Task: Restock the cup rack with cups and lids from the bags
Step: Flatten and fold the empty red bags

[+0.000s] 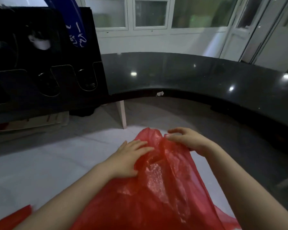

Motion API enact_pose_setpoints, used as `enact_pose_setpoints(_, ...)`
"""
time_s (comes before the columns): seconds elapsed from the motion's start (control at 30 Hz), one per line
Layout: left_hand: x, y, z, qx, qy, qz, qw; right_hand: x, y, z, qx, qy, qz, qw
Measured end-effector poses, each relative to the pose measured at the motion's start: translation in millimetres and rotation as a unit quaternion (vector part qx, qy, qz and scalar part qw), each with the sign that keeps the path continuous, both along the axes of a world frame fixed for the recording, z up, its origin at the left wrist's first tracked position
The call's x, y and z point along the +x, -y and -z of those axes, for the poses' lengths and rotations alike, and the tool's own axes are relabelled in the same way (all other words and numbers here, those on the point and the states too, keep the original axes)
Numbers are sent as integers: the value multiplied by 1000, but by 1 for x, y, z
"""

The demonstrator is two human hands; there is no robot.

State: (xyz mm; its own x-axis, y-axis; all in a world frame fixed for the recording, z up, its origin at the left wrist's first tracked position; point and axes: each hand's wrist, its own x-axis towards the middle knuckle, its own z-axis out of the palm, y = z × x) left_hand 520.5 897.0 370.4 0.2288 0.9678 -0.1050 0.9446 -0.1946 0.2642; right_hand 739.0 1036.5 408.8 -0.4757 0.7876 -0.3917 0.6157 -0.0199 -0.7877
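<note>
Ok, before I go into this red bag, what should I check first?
1. Left hand resting flat on the red bag: ok.
2. Right hand holding the bag's upper edge: ok.
3. Bag mouth spread open: not ok, the plastic is bunched.
4. Cups or lids inside: cannot tell.
5. Cup rack in view, to the left: ok.
</note>
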Motion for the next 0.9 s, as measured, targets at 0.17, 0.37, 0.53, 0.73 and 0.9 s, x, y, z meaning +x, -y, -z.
enact_pose_setpoints(0.17, 1, -6, 28, 6, -88, -28, 996, 4, 9, 24, 18, 54, -20, 998)
enact_pose_setpoints(0.37, -27, 5, 61, 25, 24, -101, 994, 32, 6, 42, 158, 144, 21, 977)
enact_pose_setpoints(0.53, -33, 15, 57, 150, 274, -237, 920, 47, 6, 56, 110, 46, 161, 980)
enact_pose_setpoints(0.73, -35, 10, 39, 170, 157, -235, 944, 82, 17, 75, 34, 60, 209, 975)
enact_pose_setpoints(0.9, -21, -1, 37, 145, 90, -233, 957, 100, 34, 80, -68, 53, 122, 989)
